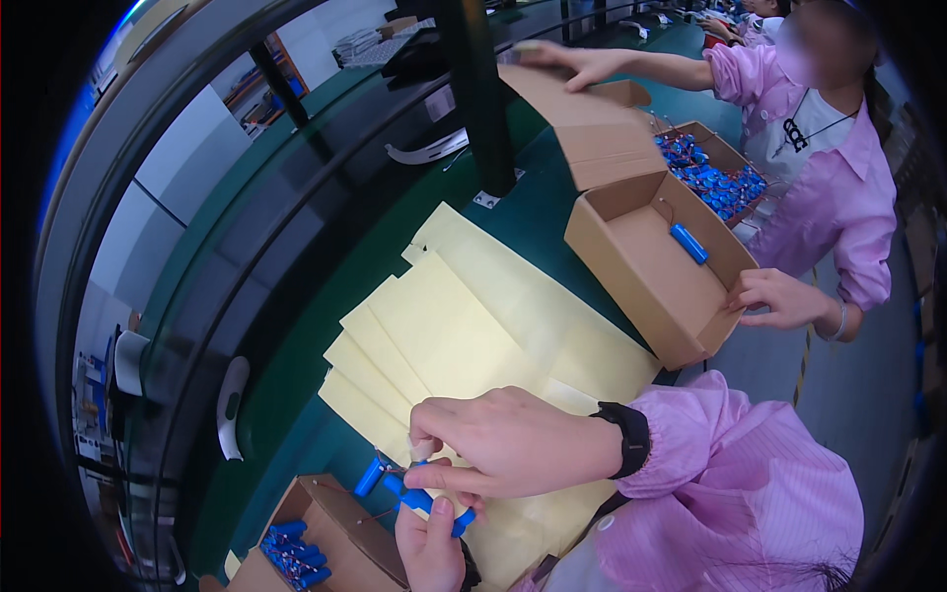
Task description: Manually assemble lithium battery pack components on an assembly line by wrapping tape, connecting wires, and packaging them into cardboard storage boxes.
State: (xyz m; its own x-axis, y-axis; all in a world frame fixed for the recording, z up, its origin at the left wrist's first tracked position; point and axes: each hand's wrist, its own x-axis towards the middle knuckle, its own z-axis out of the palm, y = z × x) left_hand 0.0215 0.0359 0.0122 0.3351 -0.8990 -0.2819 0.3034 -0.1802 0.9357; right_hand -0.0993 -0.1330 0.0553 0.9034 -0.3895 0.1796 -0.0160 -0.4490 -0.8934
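Observation:
Both my hands meet at the lower middle over a blue battery pack (409, 493), made of small blue cylinders with thin red wires. My right hand (498, 444), with a black watch on the wrist and a pink sleeve, pinches the pack from above. From below, my left hand (431, 543) holds the same pack. The pack hangs over the near edge of a fan of pale yellow sheets (464, 326) on the green table (296, 365). An open cardboard box (335, 528) with several blue cells (291, 555) stands just to its left.
Across the table a person in a pink coat holds an open cardboard box (641, 286) with one blue cell (689, 243) inside. Behind it stands another box of blue cells (715, 183). A black post (478, 99) rises from the table. A white handheld tool (231, 407) lies at the left.

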